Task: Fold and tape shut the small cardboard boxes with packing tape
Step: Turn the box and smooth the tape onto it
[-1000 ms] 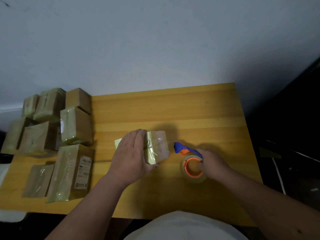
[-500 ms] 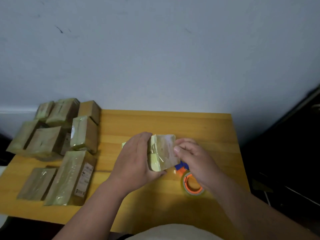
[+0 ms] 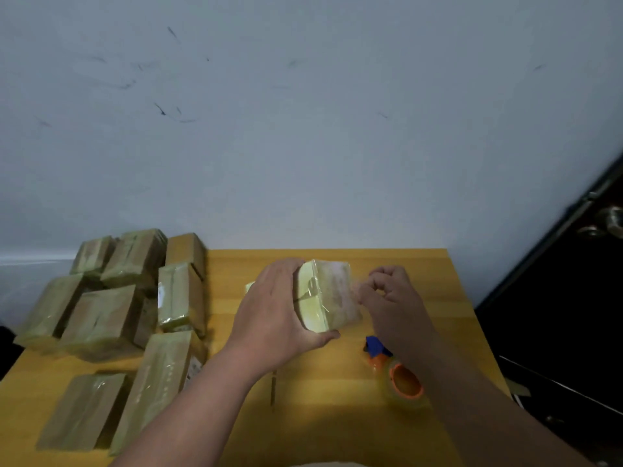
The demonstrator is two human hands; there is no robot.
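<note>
Box point(image 3: 325, 294) clasped in left hand point(image 3: 273, 318) grip, right hand point(image 3: 392, 298) fingertips pinching its edge.

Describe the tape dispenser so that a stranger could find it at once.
Start at the yellow wooden table and go to its near right part, beside the right forearm. The tape dispenser lies there flat, alone. Only it has an orange core and a blue tip; everything else is brown boxes.

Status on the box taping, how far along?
Done: a pile of taped boxes at the table's left. In hand: left hand grips a taped box; right hand pinches at its edge. Tape dispenser lies idle. No untaped boxes visible.
</note>
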